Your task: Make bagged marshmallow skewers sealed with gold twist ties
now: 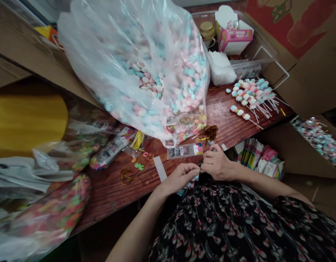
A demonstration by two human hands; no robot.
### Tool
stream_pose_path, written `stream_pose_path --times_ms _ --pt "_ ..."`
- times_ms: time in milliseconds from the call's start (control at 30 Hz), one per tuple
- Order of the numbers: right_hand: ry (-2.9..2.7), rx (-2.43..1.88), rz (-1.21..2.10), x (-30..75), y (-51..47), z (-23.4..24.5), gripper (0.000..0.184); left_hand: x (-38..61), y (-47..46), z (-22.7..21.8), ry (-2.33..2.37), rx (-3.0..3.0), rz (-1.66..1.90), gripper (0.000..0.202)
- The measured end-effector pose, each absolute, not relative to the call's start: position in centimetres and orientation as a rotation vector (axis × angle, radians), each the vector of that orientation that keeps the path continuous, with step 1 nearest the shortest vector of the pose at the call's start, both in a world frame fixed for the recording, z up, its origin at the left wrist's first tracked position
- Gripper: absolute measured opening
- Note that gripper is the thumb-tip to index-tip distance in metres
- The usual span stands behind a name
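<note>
At the table's front edge, my left hand (181, 176) is closed in a pinch on a small clear packet of blue and pink marshmallow sweets (194, 181), mostly hidden under the fingers. My right hand (217, 163) meets it fingertip to fingertip, its fingers curled and pressed together; what they pinch is too small to make out. Just beyond the hands lies a flat printed plastic sleeve (181, 151). A bundle of brown and gold twist ties (210, 134) rests past my right hand. Left of my left hand is a white strip (160, 169).
A big clear bag of pastel marshmallows (146, 62) covers the table's back. Marshmallow skewers (252, 94) lie at right, before a plastic bin (255, 60). Bags of colourful gummies (56, 214) and printed sleeves (113, 147) are at left. A cardboard box (307, 145) stands below right.
</note>
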State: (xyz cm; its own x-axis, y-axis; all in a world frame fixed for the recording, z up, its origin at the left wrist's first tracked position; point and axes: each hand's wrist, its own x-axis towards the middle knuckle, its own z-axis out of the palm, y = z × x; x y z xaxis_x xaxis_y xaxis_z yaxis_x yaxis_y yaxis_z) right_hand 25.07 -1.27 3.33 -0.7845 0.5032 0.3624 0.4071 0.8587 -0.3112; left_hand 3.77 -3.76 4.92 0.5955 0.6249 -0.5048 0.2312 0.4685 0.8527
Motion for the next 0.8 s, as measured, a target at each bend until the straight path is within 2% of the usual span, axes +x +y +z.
stream_pose_path --times_ms 167,367,467,600,700,800 --pt "-2.586 -0.818 0.7 25.4 -0.6 3.2 0.026 4.6 -4.3 4.9 1.039 1.752 0.419 0.034" --pt "-2.477 -0.996 0.797 25.1 0.2 4.5 0.024 5.2 -3.3 4.7 1.161 2.039 0.49 0.029" --pt "-2.336 -1.006 0.788 26.7 2.6 5.2 0.019 5.3 -2.9 4.5 1.158 1.88 0.609 0.032" --pt "-2.164 -1.281 0.418 30.1 7.5 4.7 0.019 4.9 -2.9 4.2 1.245 1.316 0.734 0.024" --pt "-2.303 -1.371 0.341 30.9 10.4 3.7 0.017 4.5 -2.9 3.8 1.284 0.915 0.757 0.025" --pt "-2.493 -1.397 0.326 29.7 11.7 3.5 0.015 4.7 -2.8 3.7 1.275 0.796 0.79 0.027"
